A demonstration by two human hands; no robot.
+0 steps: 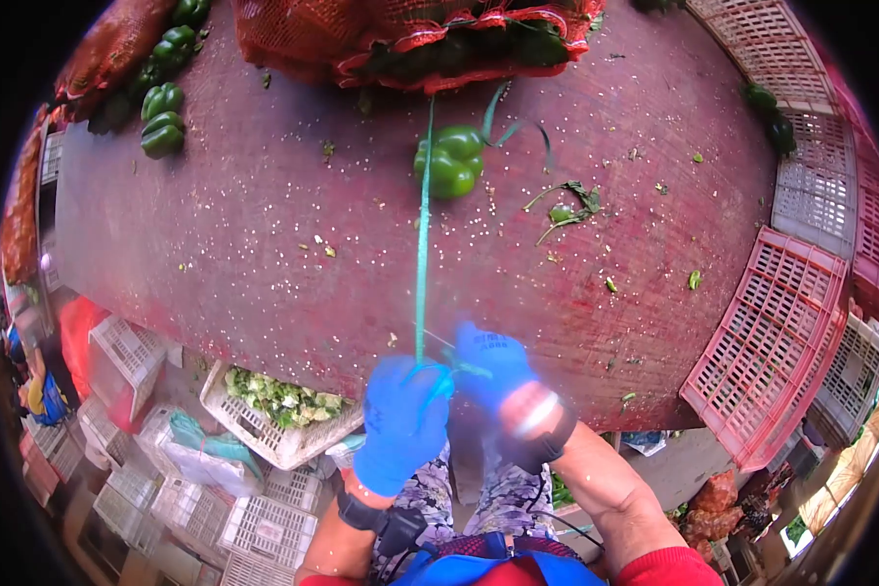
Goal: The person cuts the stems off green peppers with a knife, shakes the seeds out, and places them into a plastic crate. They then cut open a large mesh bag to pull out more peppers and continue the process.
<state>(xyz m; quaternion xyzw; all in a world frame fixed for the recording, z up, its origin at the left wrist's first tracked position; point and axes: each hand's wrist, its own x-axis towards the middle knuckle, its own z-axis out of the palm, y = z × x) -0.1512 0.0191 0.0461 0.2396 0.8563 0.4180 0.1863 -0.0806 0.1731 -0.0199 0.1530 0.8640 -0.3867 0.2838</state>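
My left hand (398,428), in a blue glove, is closed around a green strap (422,244) near the table's front edge. The strap runs taut up the table to a red mesh sack (313,39) full of green bell peppers. My right hand (495,366), also blue-gloved, is beside the left one, close to a short green end of the strap. Motion smears it, and its fingers are not clear. A loose green bell pepper (456,161) lies behind the strap, below the sack.
Leaf scraps (581,200) and white specks dot the reddish table (264,215). More bell peppers (163,134) and another mesh sack (117,49) sit at the back left. Plastic crates (767,347) line the right side. A white crate (273,439) of green trimmings stands below the front edge.
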